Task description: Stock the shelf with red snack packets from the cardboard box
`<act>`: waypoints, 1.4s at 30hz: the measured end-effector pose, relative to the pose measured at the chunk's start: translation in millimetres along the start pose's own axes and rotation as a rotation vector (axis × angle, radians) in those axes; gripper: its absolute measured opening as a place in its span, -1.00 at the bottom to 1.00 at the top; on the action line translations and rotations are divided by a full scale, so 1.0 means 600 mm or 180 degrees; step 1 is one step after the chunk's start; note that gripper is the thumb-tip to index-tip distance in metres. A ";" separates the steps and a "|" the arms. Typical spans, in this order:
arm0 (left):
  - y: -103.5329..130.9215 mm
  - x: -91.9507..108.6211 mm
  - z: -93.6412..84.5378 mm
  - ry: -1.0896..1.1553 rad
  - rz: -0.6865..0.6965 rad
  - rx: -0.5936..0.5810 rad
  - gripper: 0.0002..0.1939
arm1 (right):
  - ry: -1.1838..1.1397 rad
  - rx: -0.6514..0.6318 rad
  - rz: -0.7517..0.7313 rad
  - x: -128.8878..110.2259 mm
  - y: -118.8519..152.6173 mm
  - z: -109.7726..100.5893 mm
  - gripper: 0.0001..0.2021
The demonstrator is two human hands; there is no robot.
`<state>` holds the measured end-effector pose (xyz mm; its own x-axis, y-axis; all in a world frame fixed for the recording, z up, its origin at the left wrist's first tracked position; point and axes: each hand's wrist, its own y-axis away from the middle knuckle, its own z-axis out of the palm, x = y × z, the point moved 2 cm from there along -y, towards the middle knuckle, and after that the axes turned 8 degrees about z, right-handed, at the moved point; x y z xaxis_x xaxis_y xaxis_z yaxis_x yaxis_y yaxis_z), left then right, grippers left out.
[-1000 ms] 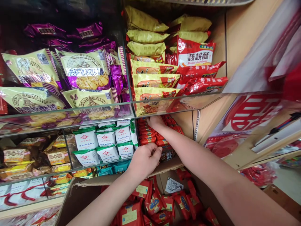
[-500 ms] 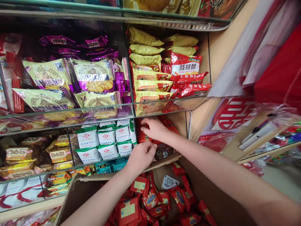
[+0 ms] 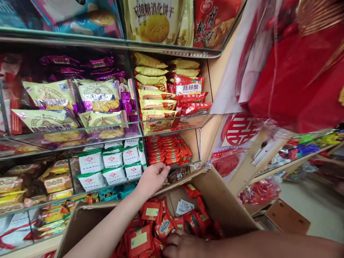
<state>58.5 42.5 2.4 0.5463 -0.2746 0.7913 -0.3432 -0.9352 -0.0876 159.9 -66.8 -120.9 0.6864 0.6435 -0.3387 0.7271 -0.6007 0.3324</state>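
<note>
My left hand (image 3: 154,179) has its fingers curled together at the lower front edge of the shelf compartment with stacked small red packets (image 3: 169,149); what its fingers hold, if anything, is hidden. Down in the open cardboard box (image 3: 228,200), my right hand (image 3: 182,245) lies among loose red packets (image 3: 141,238), dark and blurred, its fingers partly hidden. A white label (image 3: 184,206) lies in the box behind the packets.
White-and-green packets (image 3: 114,174) fill the compartment left of the red stack. Above are yellow packs (image 3: 158,121) and cream biscuit packs (image 3: 100,96) behind glass edges. Red bags (image 3: 298,79) hang at the upper right.
My right hand has left the red stack on the shelf and come down into the box. My left hand stays at the shelf edge. The view has shifted, showing more at the right.
</note>
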 end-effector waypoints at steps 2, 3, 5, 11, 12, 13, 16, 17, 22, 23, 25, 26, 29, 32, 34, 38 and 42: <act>-0.001 -0.001 0.003 0.0042 -0.0004 -0.0027 -0.71 | -0.0096 -0.0087 0.0138 0.005 -0.004 0.008 -0.66; -0.001 -0.001 0.004 0.0062 -0.0008 -0.0035 -0.72 | -0.0139 -0.0133 0.0249 0.006 -0.005 0.009 -0.66; -0.002 -0.001 0.006 0.0101 -0.0024 -0.0043 -0.72 | -0.0191 -0.0257 0.0435 0.008 -0.006 0.013 -0.65; -0.004 -0.004 0.007 0.0235 -0.0106 -0.0063 -0.71 | -0.0191 -0.0167 0.0412 0.023 -0.032 0.045 -0.80; -0.003 -0.004 0.008 0.0266 -0.0117 -0.0064 -0.71 | -0.0204 -0.0087 0.0401 0.025 -0.035 0.047 -0.83; -0.003 -0.004 0.008 0.0302 -0.0126 -0.0064 -0.71 | -0.0211 -0.0027 0.0395 0.026 -0.035 0.045 -0.86; -0.002 -0.004 0.009 0.0462 -0.0156 -0.0056 -0.69 | -0.0098 -0.0048 0.0426 0.018 -0.018 0.008 -0.90; -0.003 -0.004 0.008 0.0539 -0.0173 -0.0058 -0.67 | -0.0089 -0.0023 0.0420 0.012 -0.006 -0.016 -0.92; -0.002 0.001 -0.008 0.1665 -0.0420 -0.0271 -0.36 | -0.1787 0.1459 0.0127 0.008 0.071 -0.187 -0.85; 0.000 0.004 -0.013 0.2109 -0.0433 -0.0298 -0.31 | -0.2298 0.1793 0.0173 0.017 0.080 -0.216 -0.83; 0.003 0.011 -0.021 0.2847 -0.0314 -0.0180 -0.28 | -0.3290 0.2302 0.0328 0.038 0.083 -0.257 -0.79; 0.004 0.014 -0.023 0.3000 -0.0198 -0.0038 -0.29 | -0.3739 0.2441 0.0391 0.048 0.078 -0.268 -0.78; 0.009 0.018 -0.023 0.2633 0.0038 0.0450 -0.41 | -0.4566 0.2465 0.0492 0.067 0.043 -0.277 -0.72; 0.012 0.018 -0.019 0.1772 0.0066 0.0746 -0.55 | -0.4093 0.2720 0.0539 0.069 0.010 -0.278 -0.68; 0.012 0.018 -0.020 0.1347 0.0045 0.0854 -0.58 | -0.3311 0.3135 0.0635 0.067 -0.002 -0.282 -0.67; 0.010 0.018 -0.030 0.0798 -0.0133 0.1195 -0.58 | -0.2511 0.3638 0.0978 0.071 -0.011 -0.284 -0.66; 0.009 0.020 -0.033 0.0602 -0.0111 0.1339 -0.56 | -0.2501 0.3664 0.0865 0.072 -0.011 -0.278 -0.67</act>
<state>48.0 38.6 23.5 0.3896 -0.2321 0.8913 0.0341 -0.9634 -0.2658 183.0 44.2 8.8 0.3540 0.2493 -0.9014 -0.0856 -0.9511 -0.2967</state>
